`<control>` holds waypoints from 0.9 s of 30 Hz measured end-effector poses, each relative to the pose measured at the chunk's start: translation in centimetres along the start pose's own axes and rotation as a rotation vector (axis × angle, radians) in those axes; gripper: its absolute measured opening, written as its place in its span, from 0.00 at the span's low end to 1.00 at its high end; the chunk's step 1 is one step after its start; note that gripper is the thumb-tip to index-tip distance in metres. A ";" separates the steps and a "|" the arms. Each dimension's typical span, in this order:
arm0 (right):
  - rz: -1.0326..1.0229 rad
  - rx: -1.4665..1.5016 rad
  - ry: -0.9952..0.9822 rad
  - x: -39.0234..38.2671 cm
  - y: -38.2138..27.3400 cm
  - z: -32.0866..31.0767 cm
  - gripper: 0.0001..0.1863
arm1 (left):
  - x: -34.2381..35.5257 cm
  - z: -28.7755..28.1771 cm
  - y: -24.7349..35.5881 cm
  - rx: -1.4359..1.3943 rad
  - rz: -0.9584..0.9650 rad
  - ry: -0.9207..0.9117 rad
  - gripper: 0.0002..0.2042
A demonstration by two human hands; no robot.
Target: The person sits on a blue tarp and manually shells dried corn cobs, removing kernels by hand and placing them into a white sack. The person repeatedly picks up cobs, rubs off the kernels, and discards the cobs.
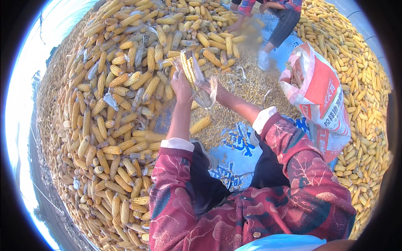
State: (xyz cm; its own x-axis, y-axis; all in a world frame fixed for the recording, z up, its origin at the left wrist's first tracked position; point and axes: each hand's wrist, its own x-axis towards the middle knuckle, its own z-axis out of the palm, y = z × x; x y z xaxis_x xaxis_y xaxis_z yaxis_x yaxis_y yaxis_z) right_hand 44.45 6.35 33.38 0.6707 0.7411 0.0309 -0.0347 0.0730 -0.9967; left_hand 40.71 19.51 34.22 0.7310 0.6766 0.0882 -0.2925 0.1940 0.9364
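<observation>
An ear of yellow corn [189, 69] with pale, dry husk [203, 97] peeled partly back is held upright, slightly tilted, in front of me. My left hand [181, 87] grips the ear along its left side, fingers closed. My right hand [219, 94] is closed on the husk at the lower right of the ear, its fingertips partly hidden by the leaves. Beneath both hands lie loose kernels [237, 107] and a few whole cobs [200, 124].
Cobs are heaped on the left [113, 159] and right [354, 113]. A red-and-white sack [312, 96] lies at my right on a printed blue sheet [228, 154]. At the top, a co-worker [280, 23] reaches a hand [234, 25] toward the pile amid a blurry dusty patch.
</observation>
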 end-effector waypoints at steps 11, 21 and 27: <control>0.147 0.387 0.448 2.0 0.0 -3.5 0.35 | -3.4 2.4 2.4 -0.049 -0.117 -0.122 0.11; -0.017 -0.078 0.368 1.2 -2.7 -8.3 0.34 | -2.4 3.0 0.0 0.143 -0.215 -0.343 0.22; 0.106 -0.121 -0.112 0.2 -1.9 -3.8 0.25 | -1.0 3.8 -0.4 0.034 -0.206 -0.157 0.13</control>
State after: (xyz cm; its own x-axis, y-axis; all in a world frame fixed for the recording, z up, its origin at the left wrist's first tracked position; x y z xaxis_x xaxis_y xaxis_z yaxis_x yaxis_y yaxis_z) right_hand 47.45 3.87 35.00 0.5812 0.8105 -0.0729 -0.0063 -0.0852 -0.9963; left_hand 42.40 16.05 35.00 0.8607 0.5060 -0.0558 -0.1091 0.2905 0.9506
